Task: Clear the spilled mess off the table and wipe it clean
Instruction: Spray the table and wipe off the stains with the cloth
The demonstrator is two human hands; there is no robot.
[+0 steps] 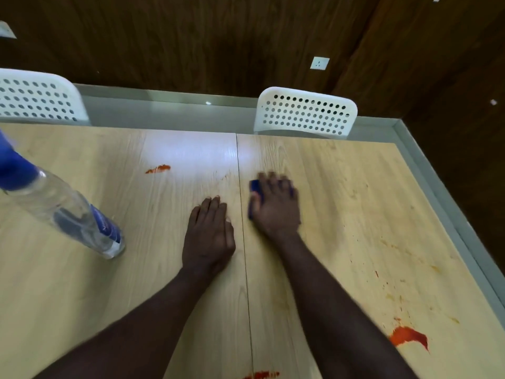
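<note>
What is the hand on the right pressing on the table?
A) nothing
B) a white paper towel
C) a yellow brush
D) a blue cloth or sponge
D: the right hand lies flat on something blue, which peeks out beside its fingers.

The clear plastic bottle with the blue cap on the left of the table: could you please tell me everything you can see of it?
The clear plastic bottle with the blue cap stands on the light wood-grain table, left of both hands and touched by neither. Its body is transparent, with a blue and white label near the base. The wide lens makes it lean toward the upper left, and its top is cut off by the picture's edge. Its contents cannot be judged.
</note>
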